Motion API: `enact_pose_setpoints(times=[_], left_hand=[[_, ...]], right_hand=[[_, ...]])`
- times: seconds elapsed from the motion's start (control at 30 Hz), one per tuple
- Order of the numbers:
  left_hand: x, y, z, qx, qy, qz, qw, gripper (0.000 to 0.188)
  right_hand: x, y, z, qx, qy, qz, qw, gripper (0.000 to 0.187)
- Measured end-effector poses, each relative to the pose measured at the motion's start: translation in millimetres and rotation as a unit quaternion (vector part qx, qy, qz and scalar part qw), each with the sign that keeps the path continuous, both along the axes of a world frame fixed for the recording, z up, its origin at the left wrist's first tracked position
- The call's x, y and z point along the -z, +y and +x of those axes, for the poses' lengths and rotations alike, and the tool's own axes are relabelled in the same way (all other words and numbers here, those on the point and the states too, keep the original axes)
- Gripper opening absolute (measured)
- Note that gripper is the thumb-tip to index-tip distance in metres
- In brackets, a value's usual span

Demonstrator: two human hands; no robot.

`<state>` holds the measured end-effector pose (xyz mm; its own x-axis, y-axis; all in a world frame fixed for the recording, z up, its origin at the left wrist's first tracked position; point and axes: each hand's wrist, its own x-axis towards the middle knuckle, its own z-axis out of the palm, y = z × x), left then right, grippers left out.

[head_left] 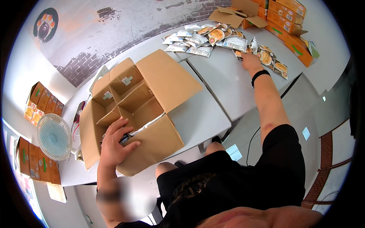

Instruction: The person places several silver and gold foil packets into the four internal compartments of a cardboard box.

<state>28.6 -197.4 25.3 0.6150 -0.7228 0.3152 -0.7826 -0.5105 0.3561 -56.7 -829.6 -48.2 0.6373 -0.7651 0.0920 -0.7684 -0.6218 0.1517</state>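
Observation:
A large open cardboard box (129,104) sits on the table at the left, split into compartments by cardboard dividers. Over its near left compartment lies my left hand (116,146), fingers stretched and thumb apart. Beneath that hand a dark, shiny bit of something shows, mostly hidden. A white packet edge (152,121) stands along the box's near wall. Far to the right, my right hand (251,60) reaches into a row of brown-and-white food packets (268,59), its fingers bent down onto a packet and partly hidden. A pile of similar packets (205,38) lies just left of it.
An opened carton (239,15) and stacked orange boxes (285,19) stand at the back right, with another orange box (302,49) nearer. At the left are a small fan (54,136) and more orange boxes (38,161). A seam (209,89) divides the tables.

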Motion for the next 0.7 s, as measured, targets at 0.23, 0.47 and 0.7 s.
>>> enact_pose_setpoints(times=[0.23, 0.47, 0.7], left_hand=[[3, 2, 3, 0.008, -0.002, -0.014, 1.000, 0.050], [3, 1, 2, 0.008, -0.021, -0.019, 1.000, 0.049], [4, 0, 0, 0.002, -0.025, -0.021, 0.999, 0.049]], right_hand=[[4, -13, 17, -0.044, 0.008, -0.007, 0.999, 0.031], [8, -26, 7, -0.074, 0.027, -0.007, 0.997, 0.030], [16, -10, -3, -0.057, -0.017, -0.029, 0.998, 0.030]])
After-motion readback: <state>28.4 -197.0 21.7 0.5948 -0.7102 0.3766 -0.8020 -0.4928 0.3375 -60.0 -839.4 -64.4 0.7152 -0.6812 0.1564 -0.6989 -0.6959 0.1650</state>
